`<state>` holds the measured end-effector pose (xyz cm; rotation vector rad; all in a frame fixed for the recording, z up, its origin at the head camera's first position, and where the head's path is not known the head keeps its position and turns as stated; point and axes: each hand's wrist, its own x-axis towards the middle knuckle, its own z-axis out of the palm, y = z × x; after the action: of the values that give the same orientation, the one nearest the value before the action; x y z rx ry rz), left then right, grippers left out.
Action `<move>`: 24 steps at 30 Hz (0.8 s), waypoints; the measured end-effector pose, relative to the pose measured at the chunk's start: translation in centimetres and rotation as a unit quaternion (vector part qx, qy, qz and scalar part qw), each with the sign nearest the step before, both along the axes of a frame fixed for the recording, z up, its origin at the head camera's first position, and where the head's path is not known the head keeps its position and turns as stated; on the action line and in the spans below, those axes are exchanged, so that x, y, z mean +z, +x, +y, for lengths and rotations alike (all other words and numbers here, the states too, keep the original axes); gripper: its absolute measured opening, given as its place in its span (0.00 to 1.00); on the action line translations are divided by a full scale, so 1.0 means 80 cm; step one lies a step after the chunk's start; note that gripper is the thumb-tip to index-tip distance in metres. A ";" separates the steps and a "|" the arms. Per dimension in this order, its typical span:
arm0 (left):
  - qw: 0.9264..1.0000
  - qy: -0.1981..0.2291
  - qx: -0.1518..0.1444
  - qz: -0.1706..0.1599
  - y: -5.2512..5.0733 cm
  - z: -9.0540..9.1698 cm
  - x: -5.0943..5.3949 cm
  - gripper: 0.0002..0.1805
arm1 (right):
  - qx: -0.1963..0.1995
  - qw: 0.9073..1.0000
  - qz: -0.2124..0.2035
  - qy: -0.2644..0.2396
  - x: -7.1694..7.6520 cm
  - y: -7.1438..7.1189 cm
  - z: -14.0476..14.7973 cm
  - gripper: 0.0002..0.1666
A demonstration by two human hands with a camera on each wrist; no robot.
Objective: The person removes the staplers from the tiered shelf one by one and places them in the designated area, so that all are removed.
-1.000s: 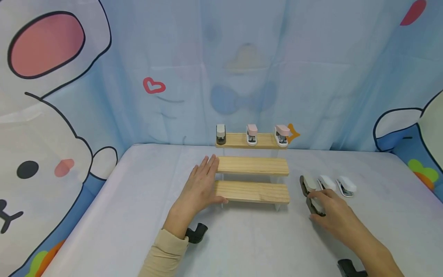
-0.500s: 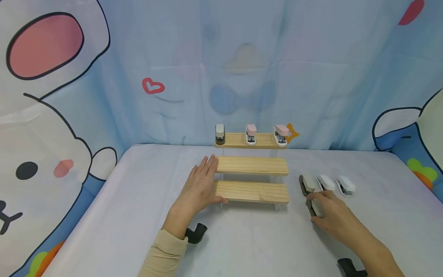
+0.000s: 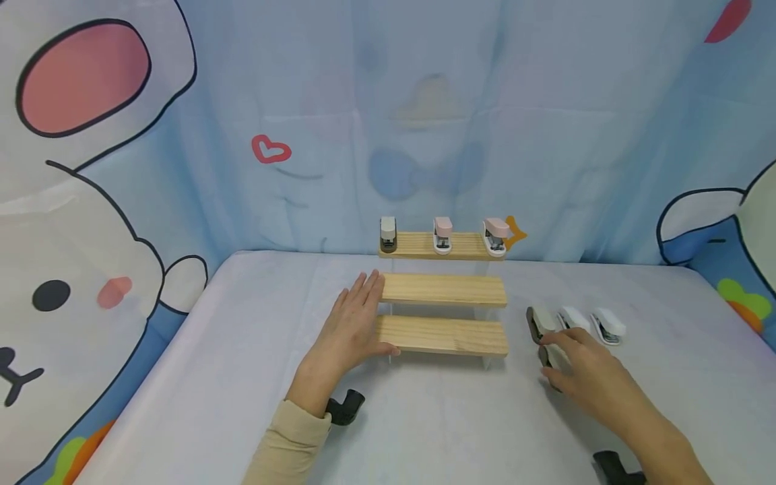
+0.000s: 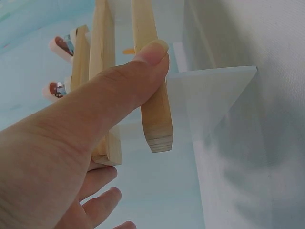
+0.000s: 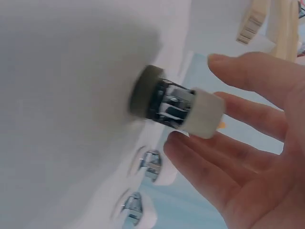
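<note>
My left hand [image 3: 348, 323] lies against the left end of a three-tier wooden shelf rack, its fingers stretched out. In the left wrist view its thumb rests on the front of the lowest plank [image 4: 158, 119]. My right hand [image 3: 585, 374] reaches around a small stapler [image 5: 205, 114] with an olive base and off-white top; the hand covers most of it in the head view. In the right wrist view the thumb stands apart from the stapler, with the other fingers behind and beside it. Whether those fingers touch it I cannot tell.
Just beyond the right hand stand an olive-based stapler [image 3: 543, 320], a white stapler [image 3: 572, 318] and another white stapler [image 3: 608, 325]. The top plank [image 3: 415, 246] bears a grey-and-white stapler [image 3: 388, 232] and two pink-and-white staplers [image 3: 443, 232]. A printed curtain [image 3: 315, 202] hangs behind the table.
My right fingers have shifted slightly over the stapler, and less of its pale top shows in the head view. My left hand has stayed on the rack.
</note>
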<state>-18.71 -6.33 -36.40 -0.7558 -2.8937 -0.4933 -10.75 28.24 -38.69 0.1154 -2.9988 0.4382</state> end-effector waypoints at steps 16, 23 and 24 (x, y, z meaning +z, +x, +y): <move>1.000 -0.003 0.002 0.004 0.000 0.000 0.002 0.67 | 0.063 0.978 0.196 -0.027 0.056 -0.018 -0.015 0.21; 1.000 -0.004 -0.001 0.002 0.001 0.001 0.002 0.67 | 0.065 0.975 0.209 -0.045 0.069 -0.028 -0.024 0.22; 1.000 -0.004 -0.001 0.000 0.001 0.001 0.002 0.67 | 0.065 0.975 0.210 -0.046 0.070 -0.029 -0.025 0.22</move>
<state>-18.62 -6.24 -36.25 -0.7592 -2.8969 -0.4820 -13.07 26.26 -33.13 0.3501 -2.5610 0.4931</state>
